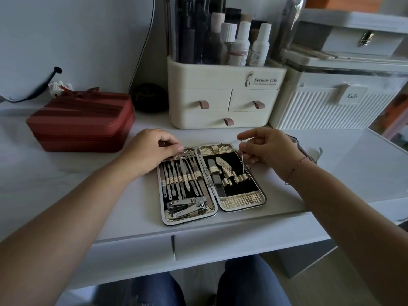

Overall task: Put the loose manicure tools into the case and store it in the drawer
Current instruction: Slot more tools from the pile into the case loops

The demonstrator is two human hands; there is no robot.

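The manicure case [241,200] lies open flat on the white desk, gold patterned with black lining. Its left half holds several thin steel tools under elastic loops and two nail clippers [186,208] at the bottom. The right half carries a file and nippers [225,167]. My left hand [150,151] rests on the case's upper left corner, fingertips curled over the tops of the tools there. My right hand [265,149] pinches a thin steel tool [243,163], its lower tip at a loop in the right half. Two drawer fronts [242,244] sit under the desk edge, closed.
A red zipped box [81,122] stands at the left. Behind the case stand a cream organiser [223,98] with small drawers and bottles on top, and a white ribbed box [331,104]. A dark object [309,151] lies behind my right wrist.
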